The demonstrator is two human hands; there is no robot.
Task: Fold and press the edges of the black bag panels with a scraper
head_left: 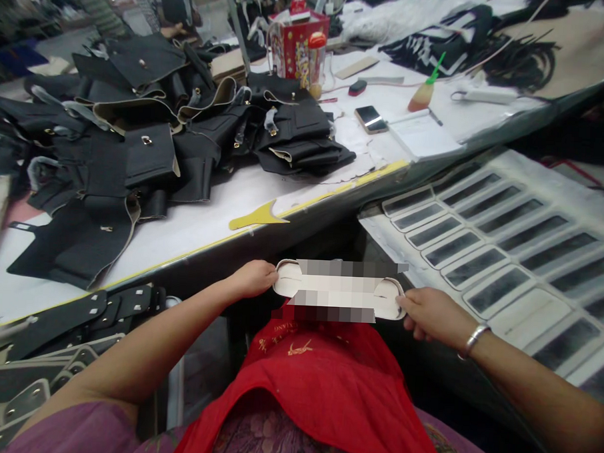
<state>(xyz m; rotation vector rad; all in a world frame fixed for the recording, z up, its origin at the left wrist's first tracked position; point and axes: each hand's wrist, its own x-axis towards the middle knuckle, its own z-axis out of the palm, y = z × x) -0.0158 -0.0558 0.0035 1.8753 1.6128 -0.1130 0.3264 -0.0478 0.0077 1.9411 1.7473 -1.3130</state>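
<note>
I hold a long pale strap piece [290,279] stretched across my lap, above a red cloth [325,381]. My left hand [253,279] pinches its left rounded end. My right hand [425,313], with a silver bracelet at the wrist, grips the right rounded end. The strap's middle is blurred out. Both ends show a stitched slot.
A white worktable [192,222] ahead bears a heap of black leather bag parts [150,140], a phone [371,118], a brush [424,91] and a red box [294,46]. A pale template with several slots [543,310] lies at the right. Black straps [72,316] lie at the lower left.
</note>
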